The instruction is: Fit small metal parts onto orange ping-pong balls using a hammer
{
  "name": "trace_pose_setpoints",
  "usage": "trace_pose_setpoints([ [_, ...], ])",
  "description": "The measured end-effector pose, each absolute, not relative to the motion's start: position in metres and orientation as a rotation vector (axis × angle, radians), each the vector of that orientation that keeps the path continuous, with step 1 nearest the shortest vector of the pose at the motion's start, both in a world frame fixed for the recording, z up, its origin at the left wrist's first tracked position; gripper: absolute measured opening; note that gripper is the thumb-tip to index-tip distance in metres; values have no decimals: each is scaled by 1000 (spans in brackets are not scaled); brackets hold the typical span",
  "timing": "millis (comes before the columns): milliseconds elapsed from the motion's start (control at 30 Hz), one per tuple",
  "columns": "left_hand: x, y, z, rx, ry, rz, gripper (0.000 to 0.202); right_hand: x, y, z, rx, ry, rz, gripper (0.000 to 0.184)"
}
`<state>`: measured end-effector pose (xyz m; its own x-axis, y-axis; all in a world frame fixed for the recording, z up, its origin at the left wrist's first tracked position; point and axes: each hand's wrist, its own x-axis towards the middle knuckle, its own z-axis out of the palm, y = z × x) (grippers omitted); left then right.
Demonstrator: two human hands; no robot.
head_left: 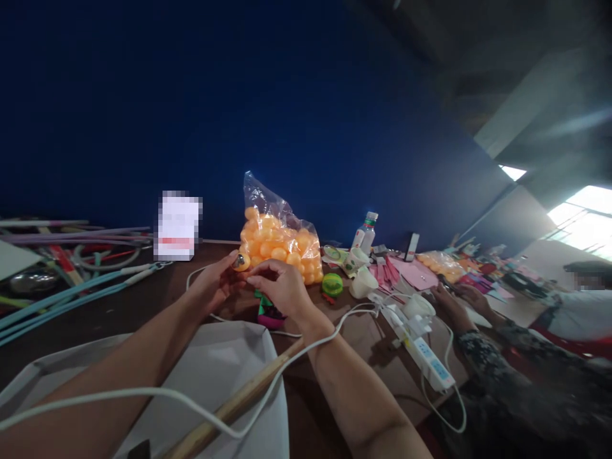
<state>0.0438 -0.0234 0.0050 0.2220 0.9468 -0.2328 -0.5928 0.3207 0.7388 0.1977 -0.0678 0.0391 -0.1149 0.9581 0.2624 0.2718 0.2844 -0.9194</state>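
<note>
In my left hand (pixel 218 280) is a small yellow-orange ball (pixel 242 262) with a dark, shiny spot on it, pinched between thumb and fingers. My right hand (pixel 282 288) is close beside it, thumb and fingertips drawn together; whatever lies between them is too small to make out. Just behind both hands stands a clear plastic bag (pixel 268 197) full of similar orange balls. Under my right hand lies a green and purple item (pixel 268 313), partly hidden by the fingers.
A white box (pixel 229 347) with a wooden stick (pixel 261 386) across it sits in front. A white cable (pixel 186 403) crosses my arms. Rightward are a green round container (pixel 331 285), bottles (pixel 368 234) and a power strip (pixel 433 363). Another person's hands (pixel 459 309) work farther right.
</note>
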Motion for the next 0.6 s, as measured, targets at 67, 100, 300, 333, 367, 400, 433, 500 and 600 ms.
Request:
trace_pose_setpoints([
  [67, 45, -24, 7, 565, 755, 1150, 13, 197, -68, 40, -1152, -1526, 991, 17],
  [100, 45, -25, 7, 567, 750, 1151, 12, 196, -68, 40, -1147, -1498, 1038, 19],
  [300, 47, -27, 11, 591, 724, 1137, 11, 193, -64, 39, -1067, -1315, 1228, 23],
  [333, 47, -28, 12, 590, 732, 1130, 10, 193, -64, 39, -1059, -1288, 1238, 24],
  [367, 48, -29, 13, 587, 739, 1125, 10, 192, -63, 39, -1057, -1267, 1245, 24],
  [400, 48, -29, 13, 587, 741, 1120, 10, 192, -63, 39, -1061, -1251, 1251, 25],
  [433, 48, -30, 14, 590, 736, 1115, 10, 192, -63, 40, -1064, -1236, 1255, 27],
  [500, 49, -30, 14, 604, 720, 1101, 11, 191, -63, 41, -1064, -1207, 1266, 29],
  [600, 50, -31, 15, 623, 714, 1070, 14, 191, -63, 43, -1039, -1169, 1290, 33],
])
